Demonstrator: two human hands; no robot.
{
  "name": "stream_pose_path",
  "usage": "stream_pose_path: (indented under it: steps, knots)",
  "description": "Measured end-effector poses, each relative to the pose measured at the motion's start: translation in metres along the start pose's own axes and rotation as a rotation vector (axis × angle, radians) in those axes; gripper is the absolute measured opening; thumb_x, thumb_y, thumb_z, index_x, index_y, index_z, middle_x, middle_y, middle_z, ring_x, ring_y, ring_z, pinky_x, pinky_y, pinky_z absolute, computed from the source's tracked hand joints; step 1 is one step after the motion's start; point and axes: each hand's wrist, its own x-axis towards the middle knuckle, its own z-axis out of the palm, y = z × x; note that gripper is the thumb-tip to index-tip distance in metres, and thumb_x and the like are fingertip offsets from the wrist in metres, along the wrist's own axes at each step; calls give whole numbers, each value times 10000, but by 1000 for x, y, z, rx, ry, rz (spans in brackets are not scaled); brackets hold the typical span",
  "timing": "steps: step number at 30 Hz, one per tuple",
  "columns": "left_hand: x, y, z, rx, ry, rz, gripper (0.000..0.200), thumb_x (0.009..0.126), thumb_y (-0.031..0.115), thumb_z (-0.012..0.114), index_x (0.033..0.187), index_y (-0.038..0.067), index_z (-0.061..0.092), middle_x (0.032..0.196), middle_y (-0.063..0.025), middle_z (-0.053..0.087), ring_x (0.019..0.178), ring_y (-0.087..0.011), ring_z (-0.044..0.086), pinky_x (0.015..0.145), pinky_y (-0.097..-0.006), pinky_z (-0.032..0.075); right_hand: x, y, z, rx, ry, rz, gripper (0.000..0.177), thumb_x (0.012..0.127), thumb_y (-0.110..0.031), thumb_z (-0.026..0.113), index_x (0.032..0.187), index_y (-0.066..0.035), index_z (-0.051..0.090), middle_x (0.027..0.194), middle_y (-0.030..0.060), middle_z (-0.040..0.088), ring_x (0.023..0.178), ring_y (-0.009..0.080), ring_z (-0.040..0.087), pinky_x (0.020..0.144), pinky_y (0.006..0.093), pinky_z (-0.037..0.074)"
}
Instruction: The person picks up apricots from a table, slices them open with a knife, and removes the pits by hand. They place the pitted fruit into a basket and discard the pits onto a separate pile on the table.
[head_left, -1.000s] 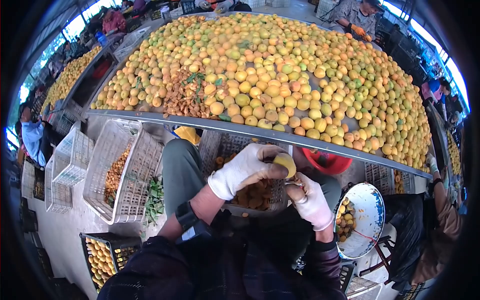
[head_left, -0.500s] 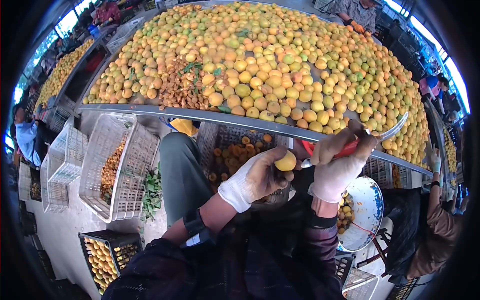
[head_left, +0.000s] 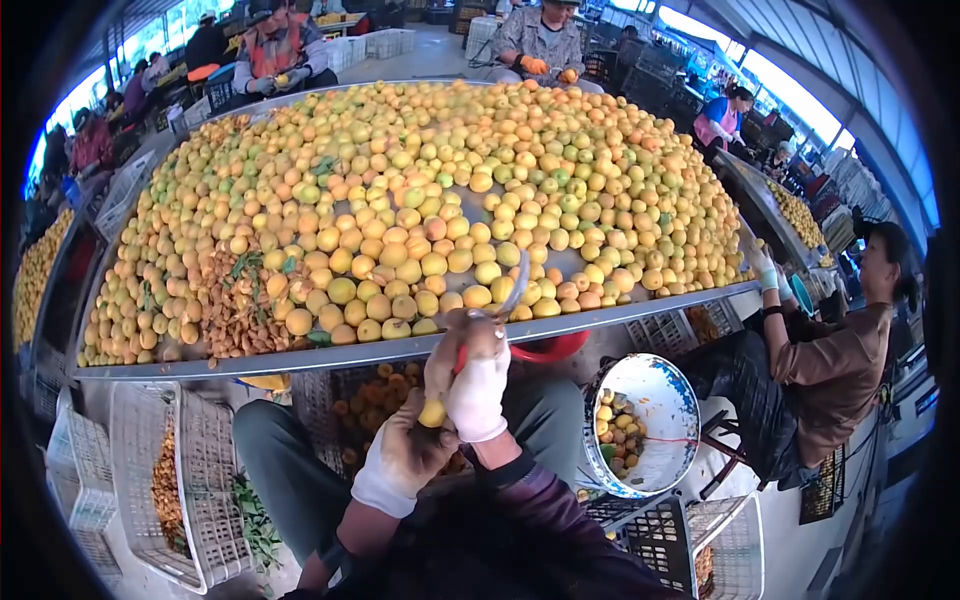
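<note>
The yellow fruit (head_left: 432, 413), probably light, soft and best held round its sides, is clasped in the grip of the left hand (head_left: 405, 450), and the red-handled tool (head_left: 517, 290) by the right hand (head_left: 478, 385).

Right grip (head_left: 478, 392): was brought in against left grip (head_left: 398, 462); the two had stood apart half a second earlier. Fruit (head_left: 432, 413): became partly covered between them. Tool (head_left: 519, 285): blade swung from slanting rightward to pointing mostly up the view. Camera: turned up and rightward. Person in orange vest (head_left: 275, 52), beyond desk (head_left: 300, 358): torso came into frame.
</note>
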Motion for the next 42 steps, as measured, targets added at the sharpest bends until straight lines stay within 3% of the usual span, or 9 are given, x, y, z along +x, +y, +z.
stream_pose_path:
  steps: [12, 19, 25, 28, 30, 31, 36, 41, 42]
  knots:
    - [-11, -2, 9, 551, -163, 377, 328, 929, 165, 535, 1220, 20, 485, 1203, -109, 538, 1135, -257, 527, 937, -456, 471, -9, -19, -4, 273, -72, 196, 470, 975, -451, 444, 1030, 5, 540, 554, -13, 447, 418, 91, 416, 399, 249, 332]
    - [2, -12, -2, 613, 216, 350, 329, 943, 260, 508, 1221, 85, 509, 1158, -89, 564, 1052, -203, 577, 864, -362, 512, -13, -9, -5, 134, -85, 239, 333, 979, -334, 455, 886, -33, 561, 562, -21, 443, 430, 87, 405, 397, 255, 313]
    - [6, -3, 0, 262, 384, 201, 318, 949, 448, 490, 919, 133, 519, 676, -13, 555, 565, -152, 536, 413, -281, 370, -21, 2, -3, 195, -147, 315, 448, 951, -501, 460, 842, -71, 524, 462, -44, 278, 325, 74, 228, 327, 245, 180]
    - [10, 2, -8, 285, 541, 245, 417, 950, 493, 455, 970, 89, 555, 797, -76, 604, 659, -195, 594, 504, -317, 468, -22, 6, -4, 146, -222, 375, 450, 937, -518, 478, 818, -85, 511, 465, -45, 280, 324, 68, 227, 328, 239, 182]
    - [20, 11, -42, 907, 454, 557, 479, 955, 534, 416, 1111, 99, 542, 939, -90, 637, 904, -198, 619, 726, -343, 509, -23, 6, -4, 65, -175, 404, 455, 937, -517, 481, 800, -84, 502, 463, -41, 283, 321, 73, 227, 326, 241, 186]
    - [22, 26, -43, 502, 289, 438, 532, 960, 542, 391, 1201, 83, 514, 1085, -122, 625, 1043, -222, 586, 894, -356, 467, -21, 6, -3, -18, -134, 424, 460, 936, -516, 483, 783, -83, 493, 460, -37, 285, 318, 78, 227, 325, 242, 189]
    - [10, 30, -23, 593, 411, 466, 476, 965, 501, 421, 1159, 76, 511, 1054, -109, 632, 951, -232, 618, 801, -378, 514, 2, 7, 15, 94, -44, 157, 315, 945, -291, 516, 912, 21, 534, 463, 11, 368, 329, 119, 331, 337, 285, 293]
    - [10, 12, 0, 229, 255, 413, 377, 947, 421, 517, 1102, 78, 506, 994, -71, 623, 812, -215, 648, 652, -318, 555, -1, 9, 25, -76, 13, 107, 422, 955, -395, 508, 904, 21, 552, 554, 18, 420, 433, 141, 422, 420, 301, 347]
    - [13, 8, -3, 223, 245, 439, 435, 892, 463, 581, 1114, 94, 511, 996, -55, 616, 830, -197, 635, 681, -331, 548, 0, 15, 22, -485, 23, -186, 392, 952, -355, 514, 935, 33, 557, 612, 41, 463, 536, 169, 495, 491, 308, 390]
